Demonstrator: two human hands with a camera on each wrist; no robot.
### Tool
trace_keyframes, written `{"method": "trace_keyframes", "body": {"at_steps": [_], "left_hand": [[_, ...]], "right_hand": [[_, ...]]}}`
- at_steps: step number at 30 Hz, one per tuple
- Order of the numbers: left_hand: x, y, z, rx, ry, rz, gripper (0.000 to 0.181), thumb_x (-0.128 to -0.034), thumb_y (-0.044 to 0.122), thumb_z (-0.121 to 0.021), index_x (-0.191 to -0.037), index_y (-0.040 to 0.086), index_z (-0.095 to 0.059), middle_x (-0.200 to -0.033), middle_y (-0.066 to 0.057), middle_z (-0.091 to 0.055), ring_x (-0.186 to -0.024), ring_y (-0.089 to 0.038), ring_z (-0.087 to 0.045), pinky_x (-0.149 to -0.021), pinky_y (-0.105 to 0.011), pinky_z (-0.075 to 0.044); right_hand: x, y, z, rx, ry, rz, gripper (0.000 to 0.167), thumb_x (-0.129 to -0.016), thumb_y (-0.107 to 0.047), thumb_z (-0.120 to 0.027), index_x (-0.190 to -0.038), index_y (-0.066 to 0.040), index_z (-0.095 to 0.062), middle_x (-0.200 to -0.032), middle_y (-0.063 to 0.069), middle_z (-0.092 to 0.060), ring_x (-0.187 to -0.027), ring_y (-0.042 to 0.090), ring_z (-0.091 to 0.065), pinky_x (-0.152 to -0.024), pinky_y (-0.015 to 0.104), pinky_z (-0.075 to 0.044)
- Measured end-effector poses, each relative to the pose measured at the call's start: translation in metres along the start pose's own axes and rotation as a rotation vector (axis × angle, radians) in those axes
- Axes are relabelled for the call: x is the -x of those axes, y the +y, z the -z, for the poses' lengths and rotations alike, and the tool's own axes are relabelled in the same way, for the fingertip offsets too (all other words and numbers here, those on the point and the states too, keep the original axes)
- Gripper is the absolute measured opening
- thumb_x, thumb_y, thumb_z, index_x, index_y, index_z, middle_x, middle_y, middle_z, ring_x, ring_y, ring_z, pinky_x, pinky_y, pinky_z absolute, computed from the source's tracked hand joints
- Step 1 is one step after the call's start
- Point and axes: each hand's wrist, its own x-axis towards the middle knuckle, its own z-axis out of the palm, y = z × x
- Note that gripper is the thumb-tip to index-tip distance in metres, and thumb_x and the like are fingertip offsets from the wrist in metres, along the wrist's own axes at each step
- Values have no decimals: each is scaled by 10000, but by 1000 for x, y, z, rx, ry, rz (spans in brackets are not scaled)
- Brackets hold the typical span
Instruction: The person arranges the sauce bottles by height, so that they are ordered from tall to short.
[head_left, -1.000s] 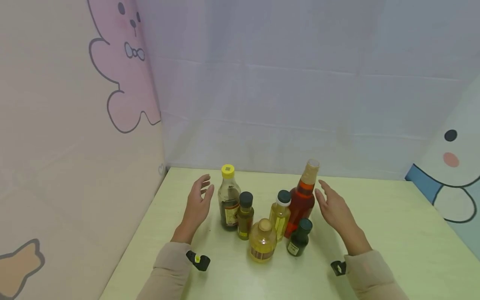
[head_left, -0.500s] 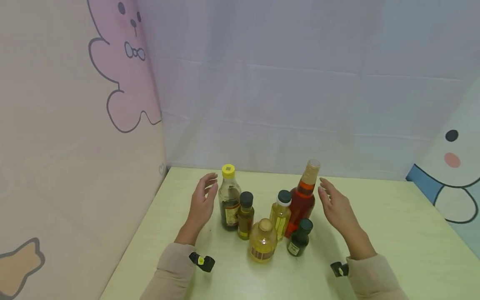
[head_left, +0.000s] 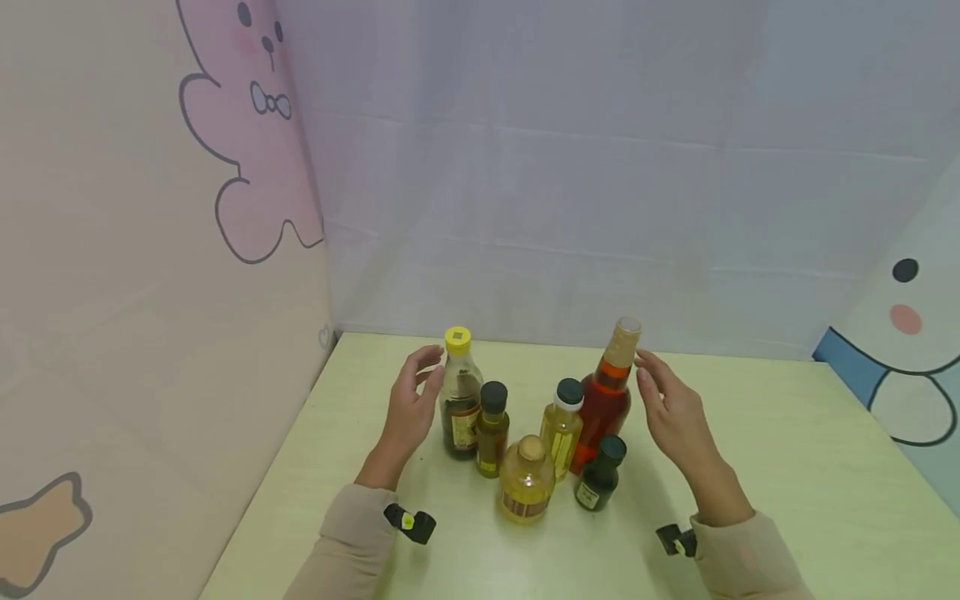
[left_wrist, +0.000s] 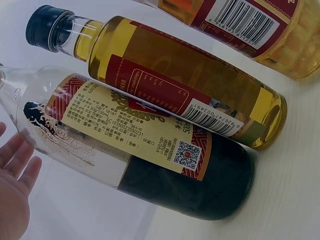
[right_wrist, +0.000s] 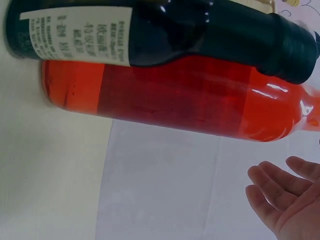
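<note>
Behind and to the left of the squat round bottle (head_left: 526, 490), the yellow-capped bottle (head_left: 462, 427) was flanked by the left hand (head_left: 411, 407), whose fingers were held apart and slightly bent; whether any contact was made could not be told. Behind and to the right of the squat round bottle, the red bottle (head_left: 602, 412) was faced by the right hand (head_left: 680, 418), its fingers loosely extended, with nothing gripped. Both were judged to be stiff, smooth and rather slippery, and breakable if made of glass; the red one was thought heavier, being apparently filled to its neck. A hold was judged best taken round the body, with the slim neck merely steadied. The squat round bottle was supported by a pale table (head_left: 810, 492), whose top looked smooth and firm; beyond it, a creased pale cloth (head_left: 600, 183) was hung as a wall
</note>
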Motion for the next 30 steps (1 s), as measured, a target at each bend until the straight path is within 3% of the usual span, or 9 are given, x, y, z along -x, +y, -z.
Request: {"method": "trace_keyframes", "body": {"at_steps": [17, 24, 30], "left_hand": [[1, 1, -10, -14, 0, -33, 334, -982, -2, -506, -1280, -146, -464, -1218, -286, -537, -1165, -403, -488, -977, -537, -401], [-4, -36, -18, -52, 9, -29, 384, -977, 66, -548, -1316, -94, -465, -1244, -256, -542, -1187, -388, -481, -984, -534, -377], [-3, -43, -20, -60, 22, -43, 417, -955, 118, -615, -1316, -46, -485, -1238, -201, -558, -1182, -330, -491, -975, -494, -382]], "right_hand": [[3, -17, -1, -98, 74, 45, 380, -1027, -196, -502, -1357, -7, -497, -1235, 239, -605, -1080, 419, -571, -865, 676, -406], [2, -20, -3, -136, 86, 43, 378, -1008, -178, -542, -1347, -16, -510, -1200, 238, -621, -1072, 418, -577, -900, 646, -400], [3, -20, -7, -157, 77, 16, 405, -1000, -187, -559, -1359, -11, -494, -1214, 236, -612, -1075, 410, -577, -914, 635, -394]]}}
